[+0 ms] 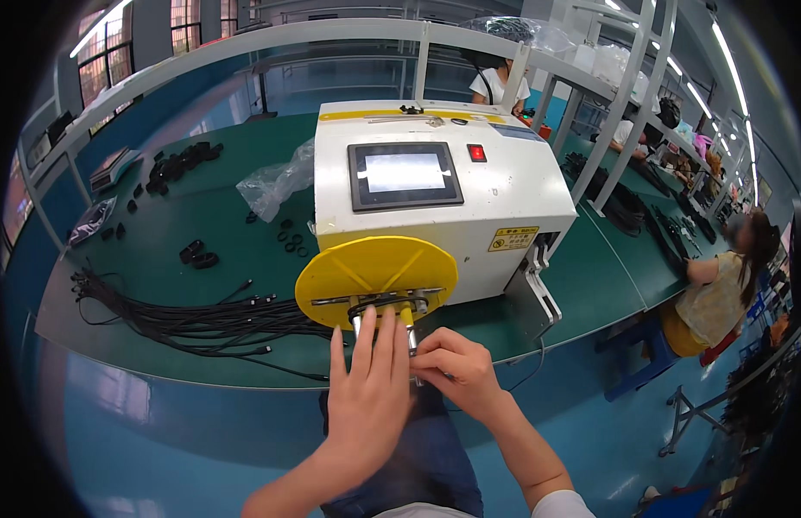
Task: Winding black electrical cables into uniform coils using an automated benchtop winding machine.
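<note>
Left hand (368,390) flat, fingers extended together, tips touching black cable coil (385,304) wound on pegs under round yellow plastic disc (376,274) of white box-shaped machine (439,203); right hand (456,369) curled beside it, pinching coil's lower end; loose black cables (202,321) left of hands.

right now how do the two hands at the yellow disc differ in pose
The left hand is flat and open, fingers stretched up to the metal pins under the yellow disc; the right hand is curled, fingertips pinched together. The left hand reaches higher toward the disc; the right hand sits lower, beside the left hand's fingers. Both are bare and meet at the front of the white machine, where a black cable is wound.
</note>
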`<state>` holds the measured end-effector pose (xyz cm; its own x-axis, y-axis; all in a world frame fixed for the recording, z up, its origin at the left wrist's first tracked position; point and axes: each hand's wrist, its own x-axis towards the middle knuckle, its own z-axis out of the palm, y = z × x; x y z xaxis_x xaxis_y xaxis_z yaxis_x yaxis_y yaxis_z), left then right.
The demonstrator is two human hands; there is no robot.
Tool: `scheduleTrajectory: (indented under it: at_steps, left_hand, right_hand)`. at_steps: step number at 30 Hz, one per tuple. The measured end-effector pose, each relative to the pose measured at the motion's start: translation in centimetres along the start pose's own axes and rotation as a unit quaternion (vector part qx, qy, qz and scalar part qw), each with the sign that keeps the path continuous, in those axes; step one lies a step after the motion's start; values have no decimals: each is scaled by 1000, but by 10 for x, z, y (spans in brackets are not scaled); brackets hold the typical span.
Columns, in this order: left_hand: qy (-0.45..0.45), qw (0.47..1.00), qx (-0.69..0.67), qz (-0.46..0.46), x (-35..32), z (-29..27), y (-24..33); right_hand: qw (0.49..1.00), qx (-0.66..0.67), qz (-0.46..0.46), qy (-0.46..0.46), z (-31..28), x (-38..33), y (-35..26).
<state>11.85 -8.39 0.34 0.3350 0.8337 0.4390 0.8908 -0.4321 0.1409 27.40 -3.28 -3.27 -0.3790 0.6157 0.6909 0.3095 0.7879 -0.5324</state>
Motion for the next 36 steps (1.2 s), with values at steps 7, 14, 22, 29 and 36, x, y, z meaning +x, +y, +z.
scheduleTrajectory:
  at_steps: [7,14,22,29,36]
  left_hand:
    - [75,993,84,22,7,37,-12]
    - [82,995,60,15,7,42,-12]
    - [89,995,31,11,5,42,-13]
    - [100,995,-8,24,1,44,-16]
    - [115,993,-3,8,0,47,-13]
  right_hand:
    - [995,33,80,55,-8,6,29]
    - [986,-5,135,97,-1,15,55]
    - [984,61,153,62,6,1,55]
    - [983,-17,122,136,21,1,49]
    - [977,-60,94,181,34,-5,47]
